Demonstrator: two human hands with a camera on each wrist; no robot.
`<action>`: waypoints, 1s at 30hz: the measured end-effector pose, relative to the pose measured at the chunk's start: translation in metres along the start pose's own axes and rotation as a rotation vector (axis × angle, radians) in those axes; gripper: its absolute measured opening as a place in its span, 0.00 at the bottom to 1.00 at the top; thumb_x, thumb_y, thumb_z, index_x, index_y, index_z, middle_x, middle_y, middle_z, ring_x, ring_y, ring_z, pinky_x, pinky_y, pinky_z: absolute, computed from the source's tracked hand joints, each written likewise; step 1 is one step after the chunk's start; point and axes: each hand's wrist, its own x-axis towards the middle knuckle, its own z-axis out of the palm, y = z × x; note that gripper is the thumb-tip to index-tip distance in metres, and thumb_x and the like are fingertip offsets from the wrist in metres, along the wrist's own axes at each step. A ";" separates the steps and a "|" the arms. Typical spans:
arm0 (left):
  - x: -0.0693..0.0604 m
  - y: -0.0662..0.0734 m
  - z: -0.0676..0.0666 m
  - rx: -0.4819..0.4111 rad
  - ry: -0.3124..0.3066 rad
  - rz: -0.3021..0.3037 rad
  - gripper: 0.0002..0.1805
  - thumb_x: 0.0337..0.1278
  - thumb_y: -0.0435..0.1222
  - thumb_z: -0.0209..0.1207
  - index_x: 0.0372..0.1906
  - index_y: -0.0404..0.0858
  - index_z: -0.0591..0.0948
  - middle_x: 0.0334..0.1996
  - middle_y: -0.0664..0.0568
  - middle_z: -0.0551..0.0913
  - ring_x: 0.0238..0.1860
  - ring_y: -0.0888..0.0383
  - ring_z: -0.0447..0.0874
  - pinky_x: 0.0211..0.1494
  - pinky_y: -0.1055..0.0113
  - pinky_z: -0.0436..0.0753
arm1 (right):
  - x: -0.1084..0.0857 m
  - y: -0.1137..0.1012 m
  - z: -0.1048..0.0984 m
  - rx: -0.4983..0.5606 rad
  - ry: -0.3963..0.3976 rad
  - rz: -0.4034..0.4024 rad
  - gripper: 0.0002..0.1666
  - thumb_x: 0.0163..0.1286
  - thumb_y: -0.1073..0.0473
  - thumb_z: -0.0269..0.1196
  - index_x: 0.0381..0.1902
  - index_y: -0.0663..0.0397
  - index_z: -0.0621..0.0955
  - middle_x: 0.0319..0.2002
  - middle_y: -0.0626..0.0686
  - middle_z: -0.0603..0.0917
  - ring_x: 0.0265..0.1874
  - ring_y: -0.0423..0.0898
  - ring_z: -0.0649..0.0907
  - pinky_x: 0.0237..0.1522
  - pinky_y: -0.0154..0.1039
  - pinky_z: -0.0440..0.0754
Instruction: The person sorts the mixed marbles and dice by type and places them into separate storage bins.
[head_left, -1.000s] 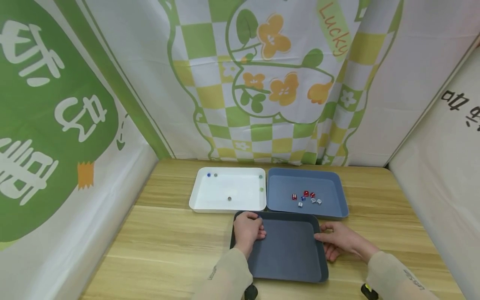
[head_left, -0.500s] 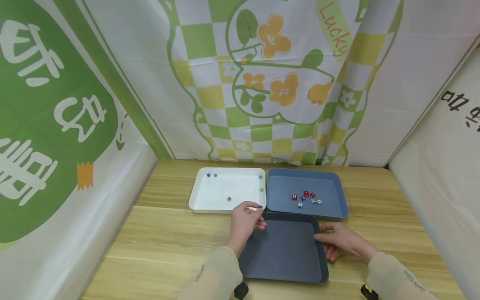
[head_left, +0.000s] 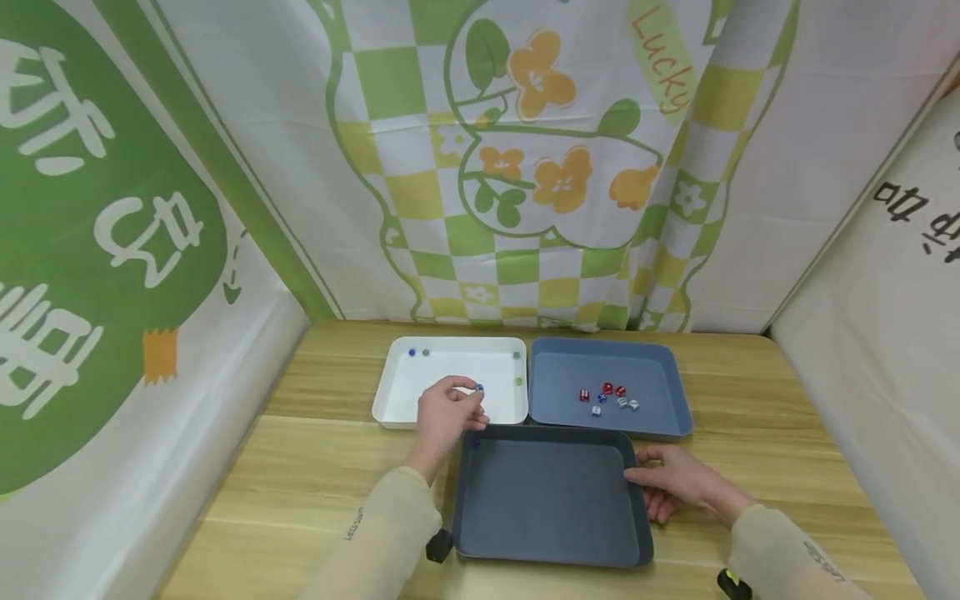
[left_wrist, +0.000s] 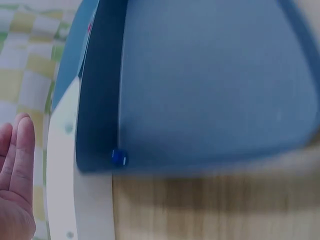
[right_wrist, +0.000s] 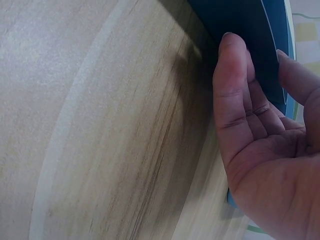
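My left hand [head_left: 448,415] is over the front of the white tray [head_left: 381,398], pinching a small blue marble [head_left: 480,387] between thumb and fingertips. That marble does not show in the left wrist view, where only part of the left hand [left_wrist: 17,180] appears. Another blue marble [left_wrist: 119,157] lies in the far left corner of the dark grey tray [head_left: 555,500]. The right hand [head_left: 678,482] grips that tray's right wall, thumb over the rim and fingers outside. In the right wrist view, the right hand [right_wrist: 260,120] has the wall between thumb and fingers.
Inside the white tray lie a dark blue marble [head_left: 412,352], a greyish marble [head_left: 426,352] and two green marbles [head_left: 517,356]. A blue-grey tray [head_left: 660,367] beside it holds several red, white and blue dice [head_left: 607,388]. All trays stand on a wooden table [head_left: 300,467].
The left hand has lifted the blue marble out of the dark tray's far left corner and moved it left and away, over the white tray. The right hand stays on the dark tray's wall.
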 end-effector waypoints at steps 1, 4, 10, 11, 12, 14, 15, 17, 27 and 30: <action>0.003 0.000 -0.005 0.003 0.003 -0.001 0.07 0.63 0.28 0.65 0.44 0.30 0.81 0.23 0.40 0.85 0.20 0.52 0.88 0.29 0.58 0.92 | 0.000 0.000 0.000 0.003 0.000 0.001 0.28 0.76 0.54 0.62 0.60 0.72 0.69 0.23 0.56 0.83 0.16 0.43 0.83 0.19 0.39 0.87; 0.011 0.002 -0.018 0.024 0.001 0.000 0.08 0.64 0.29 0.65 0.45 0.31 0.81 0.24 0.39 0.85 0.22 0.51 0.89 0.31 0.57 0.92 | 0.000 0.000 0.000 0.005 -0.001 0.002 0.27 0.77 0.54 0.62 0.60 0.71 0.69 0.23 0.56 0.83 0.16 0.43 0.83 0.19 0.39 0.87; 0.026 0.002 -0.039 0.085 -0.007 -0.004 0.09 0.65 0.30 0.65 0.47 0.32 0.81 0.26 0.38 0.86 0.24 0.51 0.89 0.34 0.58 0.92 | 0.000 0.001 0.000 0.010 0.002 0.007 0.27 0.77 0.55 0.62 0.60 0.72 0.69 0.23 0.56 0.83 0.16 0.43 0.83 0.19 0.38 0.87; 0.029 0.001 -0.043 0.091 -0.005 -0.007 0.09 0.65 0.30 0.65 0.47 0.32 0.81 0.27 0.37 0.86 0.24 0.51 0.89 0.34 0.58 0.92 | 0.000 0.001 0.000 0.012 0.003 0.007 0.28 0.77 0.54 0.62 0.60 0.72 0.68 0.23 0.56 0.83 0.16 0.43 0.83 0.19 0.38 0.87; 0.031 0.001 -0.046 0.095 -0.003 -0.010 0.09 0.65 0.30 0.64 0.47 0.31 0.81 0.28 0.36 0.86 0.24 0.51 0.89 0.34 0.58 0.92 | 0.000 0.001 0.000 0.012 0.003 0.008 0.28 0.77 0.54 0.62 0.61 0.72 0.68 0.23 0.56 0.83 0.16 0.43 0.83 0.19 0.38 0.87; 0.036 -0.001 -0.051 0.108 0.003 -0.016 0.09 0.65 0.30 0.64 0.46 0.31 0.81 0.29 0.35 0.86 0.23 0.53 0.89 0.33 0.59 0.92 | 0.000 0.001 0.000 0.012 0.005 0.009 0.29 0.77 0.54 0.62 0.61 0.72 0.68 0.23 0.56 0.83 0.16 0.43 0.83 0.19 0.38 0.87; 0.039 -0.002 -0.054 0.116 0.005 -0.018 0.09 0.65 0.30 0.64 0.47 0.31 0.81 0.29 0.35 0.86 0.23 0.53 0.89 0.33 0.60 0.92 | -0.001 0.001 0.000 0.009 0.006 0.008 0.29 0.77 0.54 0.62 0.61 0.72 0.68 0.23 0.56 0.83 0.16 0.43 0.83 0.19 0.38 0.87; 0.042 -0.003 -0.058 0.132 0.012 -0.024 0.09 0.65 0.30 0.64 0.47 0.30 0.80 0.27 0.36 0.86 0.22 0.54 0.88 0.32 0.60 0.92 | -0.001 0.001 0.000 0.005 0.010 0.006 0.29 0.76 0.54 0.62 0.61 0.72 0.68 0.23 0.56 0.83 0.16 0.43 0.83 0.19 0.39 0.87; 0.058 -0.007 -0.071 0.176 0.017 -0.051 0.11 0.67 0.29 0.62 0.50 0.28 0.78 0.24 0.42 0.84 0.21 0.54 0.88 0.30 0.62 0.91 | -0.001 -0.001 -0.001 0.007 0.006 0.002 0.29 0.76 0.55 0.63 0.61 0.73 0.69 0.23 0.56 0.82 0.16 0.42 0.83 0.18 0.37 0.86; 0.062 -0.009 -0.073 0.188 0.023 -0.055 0.11 0.68 0.29 0.61 0.50 0.28 0.78 0.24 0.42 0.84 0.21 0.55 0.88 0.30 0.62 0.91 | -0.001 -0.002 -0.001 0.005 0.004 0.003 0.29 0.76 0.54 0.63 0.61 0.72 0.70 0.23 0.56 0.83 0.16 0.42 0.82 0.19 0.37 0.86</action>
